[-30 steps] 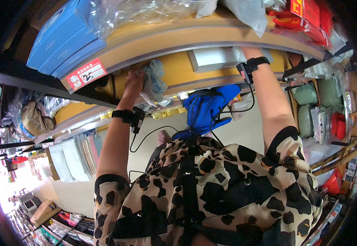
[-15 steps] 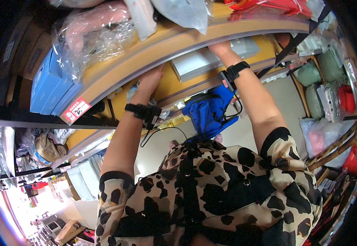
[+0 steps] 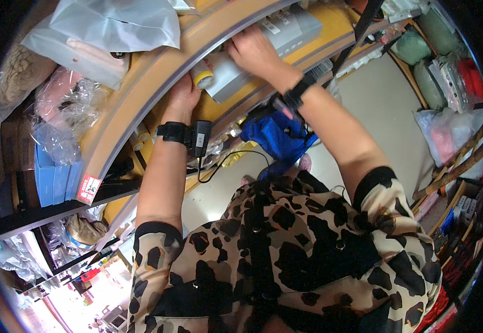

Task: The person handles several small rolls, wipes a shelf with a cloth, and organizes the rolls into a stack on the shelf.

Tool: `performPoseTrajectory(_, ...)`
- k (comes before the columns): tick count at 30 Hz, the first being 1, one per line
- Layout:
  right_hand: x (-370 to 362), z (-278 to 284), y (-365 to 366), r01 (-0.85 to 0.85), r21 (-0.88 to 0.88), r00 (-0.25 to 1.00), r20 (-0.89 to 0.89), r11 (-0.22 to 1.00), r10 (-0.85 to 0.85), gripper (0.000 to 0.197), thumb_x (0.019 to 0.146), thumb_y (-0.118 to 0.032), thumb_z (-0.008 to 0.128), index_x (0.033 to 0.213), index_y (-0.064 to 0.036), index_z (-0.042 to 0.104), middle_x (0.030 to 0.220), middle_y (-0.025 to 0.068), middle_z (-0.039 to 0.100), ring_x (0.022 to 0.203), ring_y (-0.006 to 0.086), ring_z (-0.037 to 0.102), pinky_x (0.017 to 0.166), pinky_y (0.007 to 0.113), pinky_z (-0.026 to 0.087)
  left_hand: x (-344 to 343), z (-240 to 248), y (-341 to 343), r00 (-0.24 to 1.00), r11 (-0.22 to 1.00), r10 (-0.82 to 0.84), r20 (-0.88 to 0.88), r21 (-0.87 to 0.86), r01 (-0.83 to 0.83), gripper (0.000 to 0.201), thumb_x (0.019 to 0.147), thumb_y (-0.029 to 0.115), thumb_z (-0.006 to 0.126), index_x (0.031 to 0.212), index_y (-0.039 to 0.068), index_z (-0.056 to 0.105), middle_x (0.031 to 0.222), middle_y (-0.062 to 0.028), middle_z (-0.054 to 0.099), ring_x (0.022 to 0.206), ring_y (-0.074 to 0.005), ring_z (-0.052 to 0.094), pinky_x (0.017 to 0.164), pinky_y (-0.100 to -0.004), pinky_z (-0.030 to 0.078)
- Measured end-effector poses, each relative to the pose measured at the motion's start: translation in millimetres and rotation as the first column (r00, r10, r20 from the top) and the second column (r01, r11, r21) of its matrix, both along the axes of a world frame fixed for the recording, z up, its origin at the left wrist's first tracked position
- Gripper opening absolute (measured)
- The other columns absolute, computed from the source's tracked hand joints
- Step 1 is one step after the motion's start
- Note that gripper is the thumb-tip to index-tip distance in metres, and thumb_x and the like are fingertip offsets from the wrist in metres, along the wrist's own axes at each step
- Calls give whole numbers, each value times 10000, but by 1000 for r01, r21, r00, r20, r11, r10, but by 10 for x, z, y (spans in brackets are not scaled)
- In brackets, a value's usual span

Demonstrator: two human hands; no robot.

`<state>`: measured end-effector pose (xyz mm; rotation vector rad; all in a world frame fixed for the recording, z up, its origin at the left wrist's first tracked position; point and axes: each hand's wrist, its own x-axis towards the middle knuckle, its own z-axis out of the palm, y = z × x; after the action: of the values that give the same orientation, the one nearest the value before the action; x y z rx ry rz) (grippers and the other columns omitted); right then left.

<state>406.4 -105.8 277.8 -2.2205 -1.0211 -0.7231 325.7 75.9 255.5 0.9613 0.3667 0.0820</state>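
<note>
Two hands, how far closed unclear: left hand (image 3: 185,93) by yellow-rimmed roll (image 3: 203,76), right hand (image 3: 253,52) at grey box (image 3: 298,32).

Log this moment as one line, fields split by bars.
left hand: beside yellow-rimmed cylinder, grip unclear | right hand: at silver-grey box, grip unclear | rest: blue bag below wooden shelf

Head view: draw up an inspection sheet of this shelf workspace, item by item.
Surface: yellowish lower shelf, partly hidden by the upper shelf.
Work items: long grey box lying on it; yellow-rimmed cylinder near its left end.
Clutter: plastic bags and blue boxes on the upper shelf.
Hands: left hand beside the cylinder, right hand at the box; fingers partly hidden, grip unclear.
Cables: black cable hanging from the left wrist device.
Surroundings: pale floor, blue fabric item, green packages at right.
</note>
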Motion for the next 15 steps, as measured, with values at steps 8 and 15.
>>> performPoseTrajectory(8, 266, -89, 406, 32, -35, 980, 200, 999, -24, 315, 755, -197, 529, 1034, -50, 544, 991, 155, 571, 935, 286, 542, 790, 371, 445, -437, 128, -33, 994, 1000, -26, -111, 8, 27, 313, 858, 292, 467, 1045, 41, 465, 877, -144, 559, 752, -264, 584, 662, -390, 491)
performPoseTrajectory(15, 277, -11, 487, 4, -86, 990, 143, 996, 9, 301, 776, -178, 510, 1047, -49, 535, 1012, 152, 566, 943, 285, 540, 799, 373, 441, -706, 103, 211, 997, 1000, -8, -83, 7, 8, 329, 882, 282, 415, 1118, 53, 396, 982, -178, 524, 817, -332, 563, 698, -469, 491)
